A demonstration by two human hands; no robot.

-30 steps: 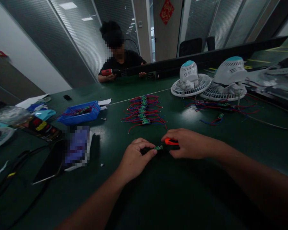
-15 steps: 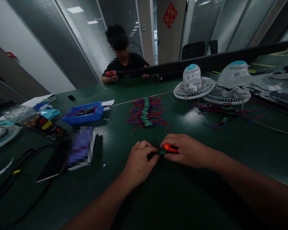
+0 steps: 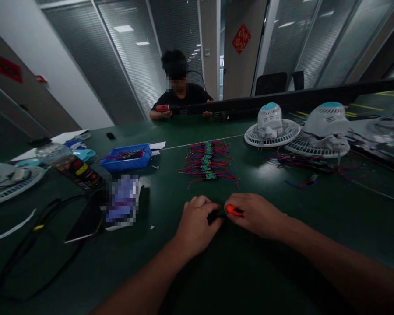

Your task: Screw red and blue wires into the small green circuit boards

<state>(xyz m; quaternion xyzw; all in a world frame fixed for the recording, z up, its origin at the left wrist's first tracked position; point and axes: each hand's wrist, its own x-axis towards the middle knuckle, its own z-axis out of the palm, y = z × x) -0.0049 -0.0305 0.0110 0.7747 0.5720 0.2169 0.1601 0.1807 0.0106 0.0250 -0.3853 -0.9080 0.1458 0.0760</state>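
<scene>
My left hand [image 3: 199,222] is closed at the thumb and forefinger on a small green circuit board [image 3: 222,212], mostly hidden by the fingers. My right hand [image 3: 256,215] wraps round an orange-and-black hand tool [image 3: 233,210] whose kind I cannot make out. Its fingertips come right up to the board, close to my left fingertips. Just beyond both hands lies a row of green circuit boards [image 3: 208,161] with red and blue wires spreading to both sides.
A blue tray [image 3: 124,163] of wired boards stands left of the row. Nearer are a phone [image 3: 85,218], a bottle [image 3: 75,168] and a black cable [image 3: 18,258]. White fan-like housings [image 3: 271,127] and loose wired boards [image 3: 310,180] lie right. Across the table a person [image 3: 180,94] holds a red-and-black tool.
The view has tilted, so the table contents appear lower and further right. My hands have drawn slightly together, and less of the board shows between them.
</scene>
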